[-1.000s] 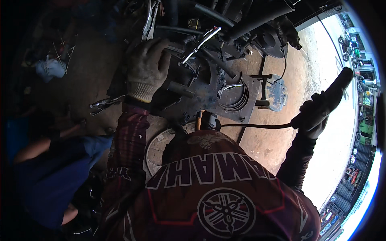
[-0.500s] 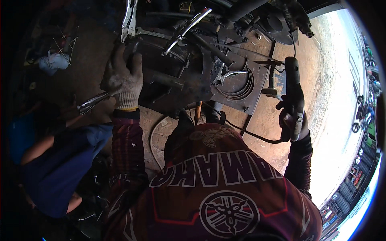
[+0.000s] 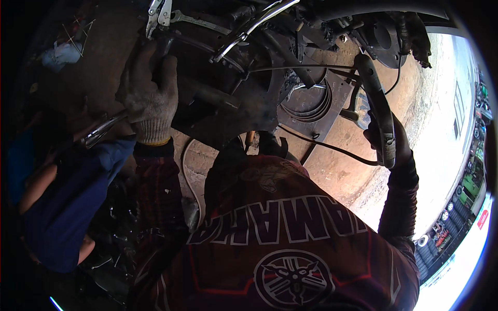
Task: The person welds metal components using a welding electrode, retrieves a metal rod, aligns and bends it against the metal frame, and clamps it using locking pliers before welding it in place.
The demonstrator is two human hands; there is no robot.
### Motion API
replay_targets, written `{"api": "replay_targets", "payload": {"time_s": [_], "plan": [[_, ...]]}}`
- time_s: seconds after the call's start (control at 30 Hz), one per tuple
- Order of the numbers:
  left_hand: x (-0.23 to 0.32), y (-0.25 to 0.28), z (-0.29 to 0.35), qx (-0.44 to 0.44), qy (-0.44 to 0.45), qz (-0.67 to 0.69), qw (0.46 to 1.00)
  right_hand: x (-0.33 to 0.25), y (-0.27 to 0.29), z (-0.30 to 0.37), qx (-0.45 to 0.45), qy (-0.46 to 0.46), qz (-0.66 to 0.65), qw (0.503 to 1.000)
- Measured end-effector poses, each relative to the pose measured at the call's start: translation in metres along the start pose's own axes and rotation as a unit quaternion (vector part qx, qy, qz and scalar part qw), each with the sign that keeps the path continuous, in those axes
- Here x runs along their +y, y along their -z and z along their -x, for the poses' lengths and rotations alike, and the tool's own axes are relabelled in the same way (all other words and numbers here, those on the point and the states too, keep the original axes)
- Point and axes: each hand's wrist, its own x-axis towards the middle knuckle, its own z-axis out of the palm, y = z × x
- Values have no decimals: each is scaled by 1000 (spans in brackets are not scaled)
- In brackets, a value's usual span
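My left hand (image 3: 149, 98), in a knitted work glove, lies at the left edge of a dark metal workpiece (image 3: 207, 116), thumb apart from the stretched fingers. Just beyond its fingertips stand locking pliers (image 3: 160, 15). Another pair of locking pliers (image 3: 104, 128) sticks out beside the wrist; its jaws are hidden. My right hand (image 3: 398, 139) is wrapped round a dark welding electrode holder (image 3: 383, 111). A thin electrode (image 3: 306, 67) runs left from the holder's head, over the workpiece. Its far end is near a bar on the workpiece; contact cannot be made out.
More locking pliers (image 3: 254, 31) and a wrench (image 3: 199, 22) lie across the far side. A square plate with curved metal strips (image 3: 311, 115) sits to the right. The holder's cable (image 3: 332, 145) loops near my body. Another person in dark blue clothing (image 3: 72, 207) is close at left.
The view has shifted a little. My right hand has tilted the electrode holder, so its head leans left and the electrode now reaches over the workpiece. My left hand stays at the workpiece's edge.
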Motion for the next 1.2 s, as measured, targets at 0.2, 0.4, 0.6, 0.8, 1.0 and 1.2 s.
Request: {"api": "replay_targets", "payload": {"time_s": [0.2,0.4,0.6,0.8,1.0,1.2], "plan": [[-1,-4,-1,10,7,-9,1000,-4,8,-23,18,40,98,994],[-4,-6,-5,3,10,18,1000,-4,9,-42,-4,82,151,985],[-3,-2,-6,1,-38,-67,997,-8,9,-55,-5,145,200,969],[-3,-2,-7,-12,-2,-8,1000,-15,13,-61,-23,125,203,971],[-9,-5,-5,0,-27,2,1000,-14,16,-66,-25,150,228,962],[-17,-12,-5,30,-49,49,997,-14,17,-70,-32,123,227,966]]}}
